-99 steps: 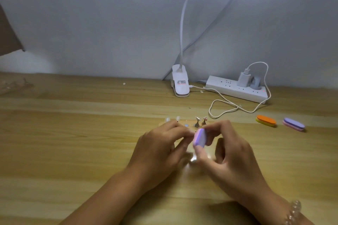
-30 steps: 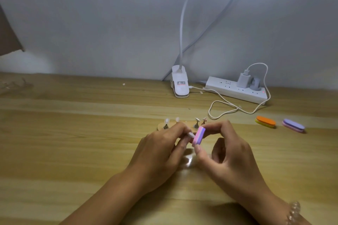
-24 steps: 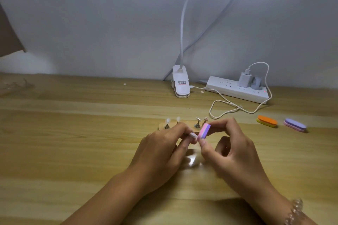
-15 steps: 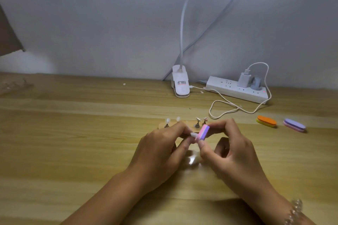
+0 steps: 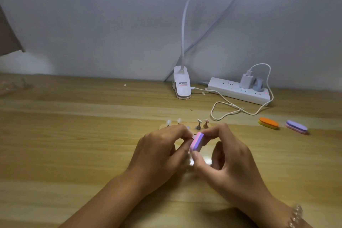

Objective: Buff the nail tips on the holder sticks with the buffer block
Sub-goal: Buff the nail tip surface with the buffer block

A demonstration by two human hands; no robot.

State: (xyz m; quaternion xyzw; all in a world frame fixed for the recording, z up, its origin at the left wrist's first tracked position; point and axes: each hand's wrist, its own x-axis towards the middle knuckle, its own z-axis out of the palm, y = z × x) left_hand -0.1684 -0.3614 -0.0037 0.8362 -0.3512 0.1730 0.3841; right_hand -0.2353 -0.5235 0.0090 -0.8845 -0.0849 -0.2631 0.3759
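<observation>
Right hand (image 5: 227, 155): you pinch the buffer block (image 5: 197, 141) at centre frame.
Left hand (image 5: 159, 150): you pinch a nail tip (image 5: 193, 136) (mostly hidden) against it.
Holder sticks (image 5: 199, 126): just above your hands.

The one camera sits on my head, facing forward and down. My left hand (image 5: 157, 152) and right hand (image 5: 231, 161) lie close beneath it.
</observation>
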